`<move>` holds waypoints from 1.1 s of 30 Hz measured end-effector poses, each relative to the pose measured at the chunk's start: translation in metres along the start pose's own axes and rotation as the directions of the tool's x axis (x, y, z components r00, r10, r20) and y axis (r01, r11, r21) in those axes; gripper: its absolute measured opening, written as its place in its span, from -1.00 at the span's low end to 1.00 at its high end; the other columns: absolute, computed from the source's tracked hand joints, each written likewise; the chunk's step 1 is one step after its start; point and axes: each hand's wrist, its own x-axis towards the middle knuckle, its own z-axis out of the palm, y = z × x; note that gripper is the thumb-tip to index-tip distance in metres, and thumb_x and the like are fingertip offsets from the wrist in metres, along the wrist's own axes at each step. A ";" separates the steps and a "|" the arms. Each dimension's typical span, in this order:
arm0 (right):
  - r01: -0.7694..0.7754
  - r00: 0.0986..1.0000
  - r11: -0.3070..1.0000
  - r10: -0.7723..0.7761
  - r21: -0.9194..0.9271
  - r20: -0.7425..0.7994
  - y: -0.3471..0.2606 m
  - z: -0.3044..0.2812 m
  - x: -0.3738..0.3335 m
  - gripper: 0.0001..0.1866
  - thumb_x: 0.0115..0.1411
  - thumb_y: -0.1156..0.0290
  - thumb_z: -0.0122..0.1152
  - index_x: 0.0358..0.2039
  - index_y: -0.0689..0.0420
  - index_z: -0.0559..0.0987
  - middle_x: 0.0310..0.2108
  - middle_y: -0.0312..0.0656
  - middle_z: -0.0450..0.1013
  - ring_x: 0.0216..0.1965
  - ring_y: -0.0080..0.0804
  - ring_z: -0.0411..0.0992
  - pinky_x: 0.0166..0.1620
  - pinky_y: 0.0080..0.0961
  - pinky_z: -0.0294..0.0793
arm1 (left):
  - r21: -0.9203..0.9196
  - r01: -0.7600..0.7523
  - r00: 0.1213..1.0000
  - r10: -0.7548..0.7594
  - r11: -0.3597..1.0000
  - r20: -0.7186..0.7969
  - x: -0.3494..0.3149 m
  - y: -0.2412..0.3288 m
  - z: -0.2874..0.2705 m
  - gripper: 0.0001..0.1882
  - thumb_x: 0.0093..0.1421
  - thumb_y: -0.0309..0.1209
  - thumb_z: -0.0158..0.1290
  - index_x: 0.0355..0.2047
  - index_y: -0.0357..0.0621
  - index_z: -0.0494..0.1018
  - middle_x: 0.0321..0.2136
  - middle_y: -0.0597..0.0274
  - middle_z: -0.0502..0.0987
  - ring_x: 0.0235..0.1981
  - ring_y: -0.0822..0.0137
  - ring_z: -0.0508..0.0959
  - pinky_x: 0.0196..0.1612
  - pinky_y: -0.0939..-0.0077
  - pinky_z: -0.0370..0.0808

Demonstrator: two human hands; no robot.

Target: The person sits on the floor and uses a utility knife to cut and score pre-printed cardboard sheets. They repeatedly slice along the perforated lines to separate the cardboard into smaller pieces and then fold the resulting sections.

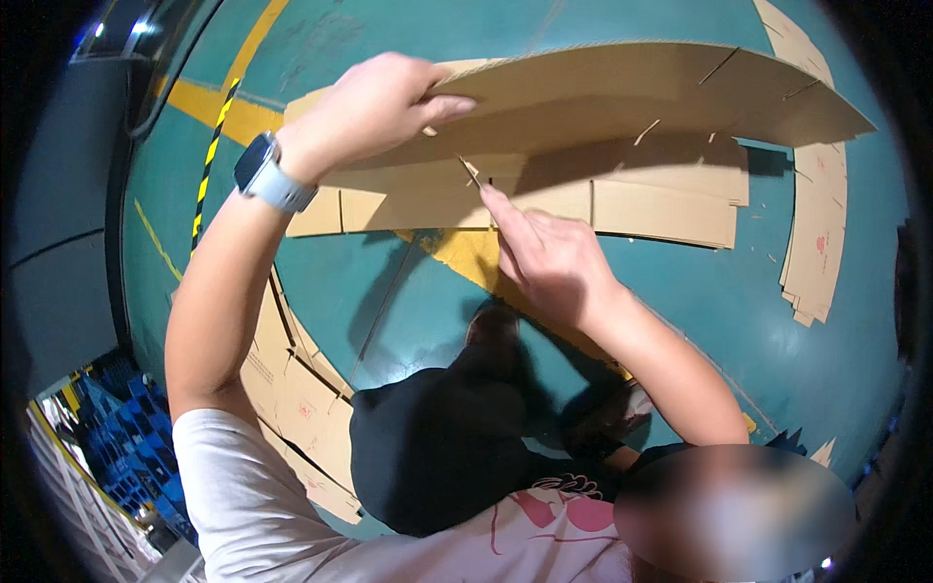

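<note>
My left hand (394,102), wearing a watch on its wrist, is closed on the upper left edge of a long brown cardboard sheet (583,92). The sheet stands tilted above a stack of flat cardboard pieces (666,209) on the floor. Narrow slots and slivers show along it. My right hand (554,253) is below the sheet, index finger stretched toward a thin sliver (468,170) at its tip. The other fingers are curled under, and whatever they hold is hidden. Whether the sliver is gripped or only touched is unclear.
More slotted cardboard (821,233) lies on the green floor at the right, and a stack (296,389) lies at the lower left. Yellow floor markings and a black-and-yellow strip (209,160) run nearby. Dark panels (63,194) stand at the left edge.
</note>
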 end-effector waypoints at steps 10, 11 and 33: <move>-0.051 0.999 0.993 0.049 -0.103 -0.024 0.001 0.042 0.047 -0.42 -0.07 0.61 0.13 0.06 0.35 0.33 -0.59 -0.13 0.40 -0.55 -0.28 0.44 -0.50 -0.41 0.45 | -0.087 -0.070 0.994 0.062 0.994 -0.088 0.019 -0.019 -0.003 -0.62 0.19 -0.22 0.06 -0.47 -0.40 0.39 -0.63 -0.17 0.35 -0.63 0.03 0.26 -0.52 0.28 0.28; -0.064 0.998 0.993 0.061 -0.102 -0.032 0.000 0.043 0.046 -0.39 -0.09 0.66 0.14 0.07 0.34 0.32 -0.59 -0.14 0.39 -0.56 -0.29 0.43 -0.51 -0.42 0.45 | -0.075 -0.067 0.995 0.061 0.995 -0.075 0.021 -0.017 -0.004 -0.63 0.19 -0.23 0.07 -0.48 -0.40 0.40 -0.63 -0.17 0.35 -0.63 0.03 0.27 -0.52 0.29 0.29; -0.095 0.995 0.974 0.092 -0.204 -0.026 0.002 0.058 0.063 -0.56 -0.07 0.56 0.14 -0.11 0.38 0.37 -0.58 -0.09 0.41 -0.50 -0.24 0.47 -0.48 -0.37 0.47 | -0.127 -0.037 0.999 0.033 0.991 -0.033 0.016 -0.008 -0.016 -0.73 0.14 -0.33 0.02 -0.45 -0.37 0.49 -0.52 -0.29 0.48 -0.39 -0.19 0.51 -0.29 0.13 0.44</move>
